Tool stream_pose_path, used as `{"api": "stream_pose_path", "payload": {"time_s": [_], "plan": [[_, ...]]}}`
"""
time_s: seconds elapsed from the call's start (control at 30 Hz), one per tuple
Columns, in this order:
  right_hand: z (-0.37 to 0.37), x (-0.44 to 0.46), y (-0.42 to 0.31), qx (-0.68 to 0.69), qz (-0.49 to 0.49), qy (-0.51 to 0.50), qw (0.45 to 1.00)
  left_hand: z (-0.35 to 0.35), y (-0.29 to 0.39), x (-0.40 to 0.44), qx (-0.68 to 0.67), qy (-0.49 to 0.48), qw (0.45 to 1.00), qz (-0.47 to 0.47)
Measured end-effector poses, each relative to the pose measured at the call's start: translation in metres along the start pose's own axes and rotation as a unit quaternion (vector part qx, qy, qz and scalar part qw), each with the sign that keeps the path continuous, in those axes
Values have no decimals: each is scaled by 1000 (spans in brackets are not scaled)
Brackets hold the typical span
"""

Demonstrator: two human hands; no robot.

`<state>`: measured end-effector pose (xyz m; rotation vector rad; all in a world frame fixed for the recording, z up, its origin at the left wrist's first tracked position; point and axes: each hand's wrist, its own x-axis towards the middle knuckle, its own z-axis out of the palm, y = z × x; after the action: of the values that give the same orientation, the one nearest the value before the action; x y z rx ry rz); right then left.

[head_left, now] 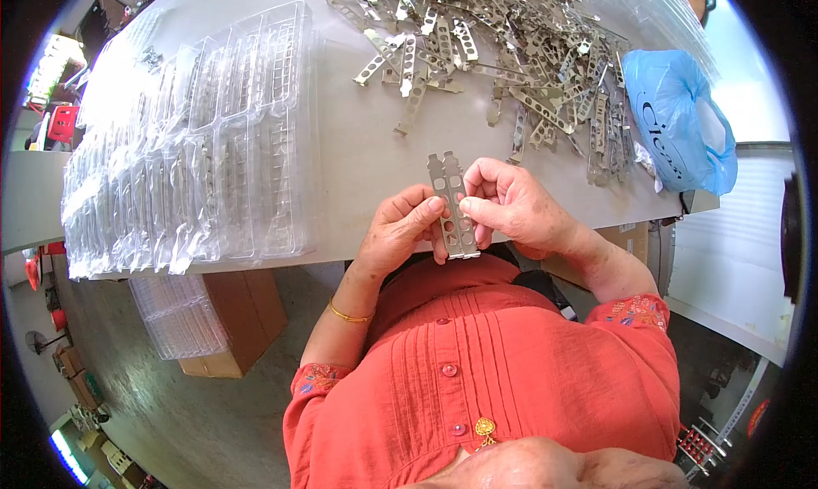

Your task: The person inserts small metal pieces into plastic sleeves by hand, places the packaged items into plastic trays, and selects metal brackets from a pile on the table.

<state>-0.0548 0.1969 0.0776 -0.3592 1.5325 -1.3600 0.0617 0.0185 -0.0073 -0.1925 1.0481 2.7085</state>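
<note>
Perforated metal strips, two side by side, sit pinched between thumb and fingers of the left hand and right hand; beyond the grip lies a metal heap, leftward, plastic trays.

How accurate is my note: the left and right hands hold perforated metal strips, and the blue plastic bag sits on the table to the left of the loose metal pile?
One detail is wrong: the head view shows the blue plastic bag to the right of the loose metal pile. The left hand and right hand do hold perforated metal strips, and the bag is on the table.
</note>
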Motion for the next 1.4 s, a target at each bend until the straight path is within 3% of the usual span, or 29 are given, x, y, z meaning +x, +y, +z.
{"api": "stream_pose_path", "payload": {"time_s": [1.03,1.27,1.4], "plan": [[2,0,-2,-5,8,-1,1000,4,5,-2,4,2,1000,-15],[-2,-1,-2,-62,-35,46,996,5,0,0,29,36,999,14],[3,0,6,-98,-44,47,993,-3,-1,1,48,-7,999,7]]}}
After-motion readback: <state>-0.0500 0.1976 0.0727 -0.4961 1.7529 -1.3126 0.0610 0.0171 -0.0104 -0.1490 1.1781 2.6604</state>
